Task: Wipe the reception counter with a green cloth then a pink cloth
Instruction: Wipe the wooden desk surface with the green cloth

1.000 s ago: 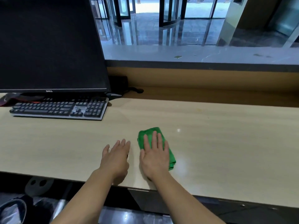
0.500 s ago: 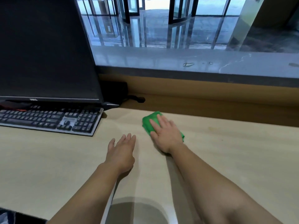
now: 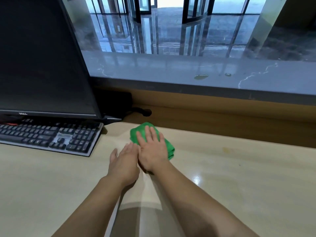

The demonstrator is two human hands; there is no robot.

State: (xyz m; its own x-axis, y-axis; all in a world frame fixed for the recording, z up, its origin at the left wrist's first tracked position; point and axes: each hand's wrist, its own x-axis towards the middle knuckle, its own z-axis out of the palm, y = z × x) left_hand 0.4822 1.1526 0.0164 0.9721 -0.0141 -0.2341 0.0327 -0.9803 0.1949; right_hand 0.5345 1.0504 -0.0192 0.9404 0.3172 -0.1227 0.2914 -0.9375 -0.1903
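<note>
Near counter [image 3: 239, 177] back edge, right hand [image 3: 153, 151] flat on green cloth [image 3: 136, 132]; left hand [image 3: 123, 165] flat alongside; keyboard [image 3: 46, 137] leftward

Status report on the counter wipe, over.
Right hand flat on green cloth, near back edge of counter. Left hand open, on counter beside it. Keyboard close on the left; pink cloth not in view.

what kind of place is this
Most likely the staff side of a lobby reception desk: a raised grey stone ledge fronts the wooden worktop, glass revolving doors and a polished floor lie beyond, and a Dell monitor with keyboard sits at the left.
</note>
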